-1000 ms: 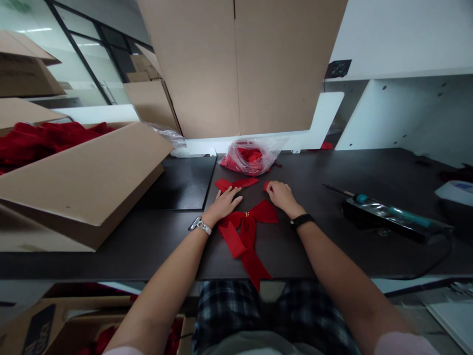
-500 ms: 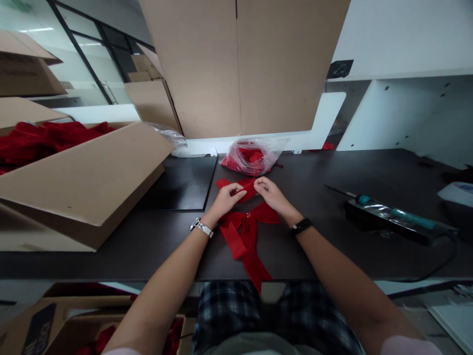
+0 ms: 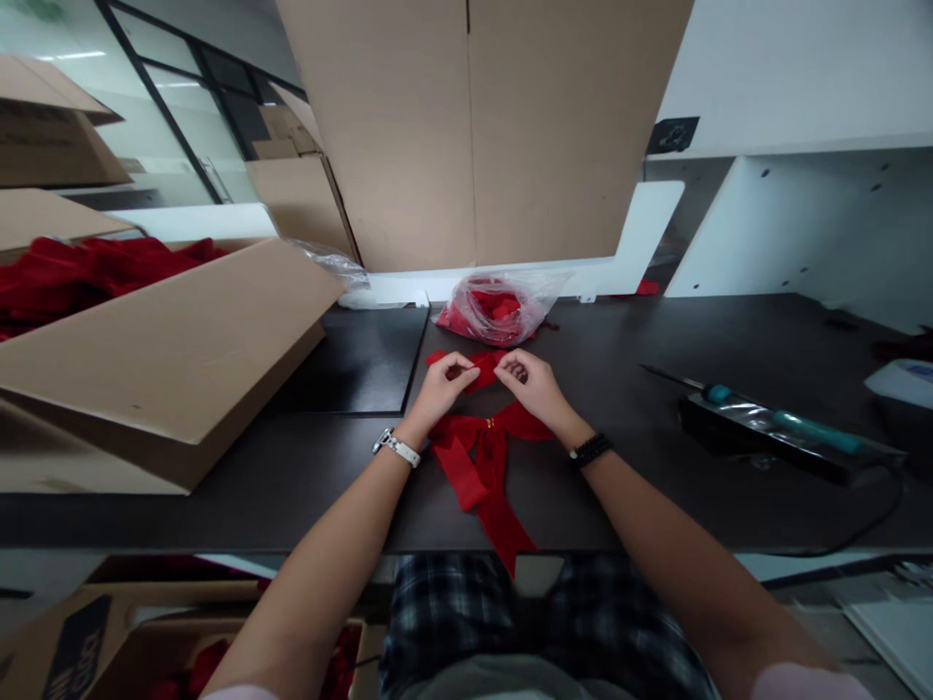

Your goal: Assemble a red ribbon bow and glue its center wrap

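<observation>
- My left hand pinches the small red ribbon piece, at the frame's centre, between thumb and fingertip.
- My right hand pinches near its right end, other fingers curled.
- It looks light, soft and limp, hardly fragile; I'd hold it by its ends.
- Just below lies a red bow; just above, a clear bag.

workshop desk, soldering iron, cardboard boxes, glass partition
</observation>
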Action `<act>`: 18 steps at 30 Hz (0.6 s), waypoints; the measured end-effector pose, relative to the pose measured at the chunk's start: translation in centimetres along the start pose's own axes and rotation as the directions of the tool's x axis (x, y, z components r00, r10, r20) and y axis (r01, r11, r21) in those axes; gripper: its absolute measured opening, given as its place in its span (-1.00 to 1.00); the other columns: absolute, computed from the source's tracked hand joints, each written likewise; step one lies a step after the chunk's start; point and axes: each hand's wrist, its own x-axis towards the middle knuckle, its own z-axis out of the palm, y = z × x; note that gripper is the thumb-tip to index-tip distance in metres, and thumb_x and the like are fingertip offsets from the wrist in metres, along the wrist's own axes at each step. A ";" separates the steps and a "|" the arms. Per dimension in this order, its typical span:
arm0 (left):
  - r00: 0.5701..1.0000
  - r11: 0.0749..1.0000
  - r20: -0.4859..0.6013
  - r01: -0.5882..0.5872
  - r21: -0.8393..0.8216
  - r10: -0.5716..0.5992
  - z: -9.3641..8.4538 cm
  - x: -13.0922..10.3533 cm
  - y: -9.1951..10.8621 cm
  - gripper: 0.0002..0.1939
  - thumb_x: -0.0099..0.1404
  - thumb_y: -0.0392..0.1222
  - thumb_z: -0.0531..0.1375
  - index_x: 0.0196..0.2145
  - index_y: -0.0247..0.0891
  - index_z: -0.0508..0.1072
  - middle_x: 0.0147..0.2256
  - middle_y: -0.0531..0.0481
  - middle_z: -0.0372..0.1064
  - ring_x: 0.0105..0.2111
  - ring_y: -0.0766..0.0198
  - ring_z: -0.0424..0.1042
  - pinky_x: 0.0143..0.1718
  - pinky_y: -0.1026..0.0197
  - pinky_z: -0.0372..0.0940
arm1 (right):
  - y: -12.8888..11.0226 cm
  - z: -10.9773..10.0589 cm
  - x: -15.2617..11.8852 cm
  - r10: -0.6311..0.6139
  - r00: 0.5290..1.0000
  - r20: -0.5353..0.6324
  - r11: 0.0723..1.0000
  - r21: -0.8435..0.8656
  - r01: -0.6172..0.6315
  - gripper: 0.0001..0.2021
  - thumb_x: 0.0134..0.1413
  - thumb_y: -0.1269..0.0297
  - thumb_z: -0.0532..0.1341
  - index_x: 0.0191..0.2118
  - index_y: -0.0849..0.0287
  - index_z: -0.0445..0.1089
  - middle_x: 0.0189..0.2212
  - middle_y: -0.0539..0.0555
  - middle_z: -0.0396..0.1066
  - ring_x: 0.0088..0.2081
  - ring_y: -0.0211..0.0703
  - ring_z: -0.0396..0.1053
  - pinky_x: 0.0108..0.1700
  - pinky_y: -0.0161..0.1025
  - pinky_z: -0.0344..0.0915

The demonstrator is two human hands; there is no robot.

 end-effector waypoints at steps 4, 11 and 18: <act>0.999 1.000 0.043 -0.007 0.016 0.006 0.1 -0.1 0.3 -0.75 0.10 -0.05 0.28 -0.45 -0.32 0.41 -0.45 0.04 0.35 -0.43 0.35 0.29 -0.32 0.28 0.22 | -0.4 0.3 -0.2 0.029 1.000 0.002 1.000 -0.010 -0.029 -0.85 -0.05 0.18 0.18 -0.39 0.15 0.31 -0.47 0.03 0.38 -0.44 -0.22 0.29 -0.33 -0.25 0.27; 0.999 0.999 0.011 -0.050 0.021 0.050 0.1 -0.1 0.1 -0.83 0.13 -0.14 0.26 -0.43 -0.31 0.42 -0.44 0.03 0.37 -0.39 0.32 0.34 -0.26 0.25 0.24 | 0.0 0.4 -0.2 0.102 0.986 0.130 0.989 0.096 -0.115 -0.72 0.05 0.06 0.12 -0.46 0.18 0.35 -0.51 0.07 0.42 -0.46 -0.21 0.35 -0.33 -0.23 0.30; 0.989 0.986 0.046 -0.144 0.086 0.140 0.0 0.0 -0.1 -0.89 0.06 -0.20 0.33 -0.45 -0.29 0.51 -0.25 -0.09 0.37 -0.19 0.24 0.36 -0.10 0.18 0.23 | -0.1 0.9 -0.2 0.188 0.963 0.190 0.896 0.368 -0.248 -0.71 -0.13 0.07 0.26 -0.35 0.20 0.38 -0.43 0.05 0.44 -0.44 -0.25 0.35 -0.34 -0.26 0.32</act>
